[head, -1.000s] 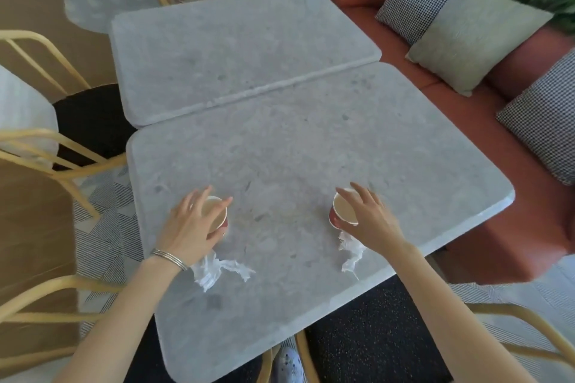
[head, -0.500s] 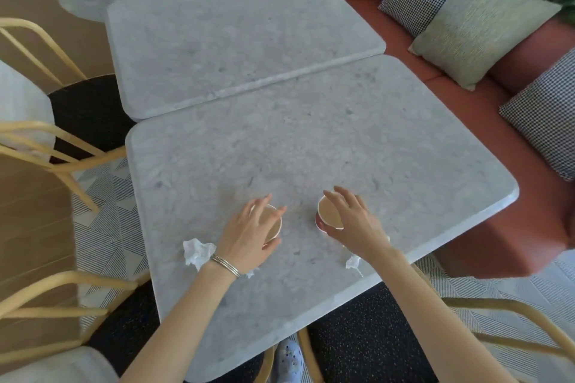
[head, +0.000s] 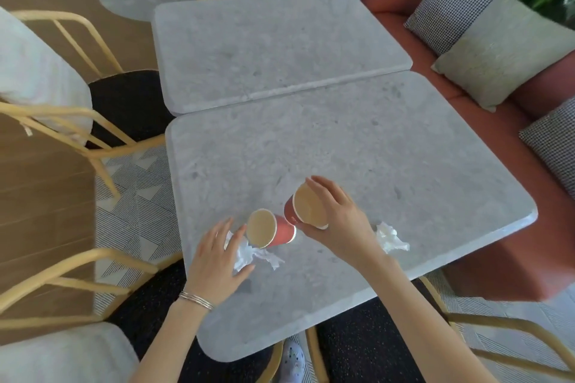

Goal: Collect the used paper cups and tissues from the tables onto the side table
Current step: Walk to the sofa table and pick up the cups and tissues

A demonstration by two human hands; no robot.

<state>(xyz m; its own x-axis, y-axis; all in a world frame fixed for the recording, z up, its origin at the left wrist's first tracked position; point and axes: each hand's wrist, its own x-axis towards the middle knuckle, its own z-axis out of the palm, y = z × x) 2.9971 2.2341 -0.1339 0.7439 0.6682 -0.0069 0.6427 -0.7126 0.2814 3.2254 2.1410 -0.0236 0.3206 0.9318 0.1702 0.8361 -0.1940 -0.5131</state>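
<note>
Two red paper cups with tan insides are near the front of the near grey stone table. My right hand grips one cup by its rim and holds it tilted just above the table. The other cup lies tipped on its side beside it, mouth towards me. My left hand is spread palm down over a crumpled white tissue, thumb by that cup's rim, fingers apart. A second tissue lies just right of my right wrist.
A second grey table butts against the far edge. Yellow-framed chairs with dark seats stand left and in front. An orange sofa with checked and green cushions runs along the right. A shoe shows under the table.
Both hands brought the cups together at the table's middle. The cups went from upright to tilted. My left hand slid back off its cup onto the tissue.
</note>
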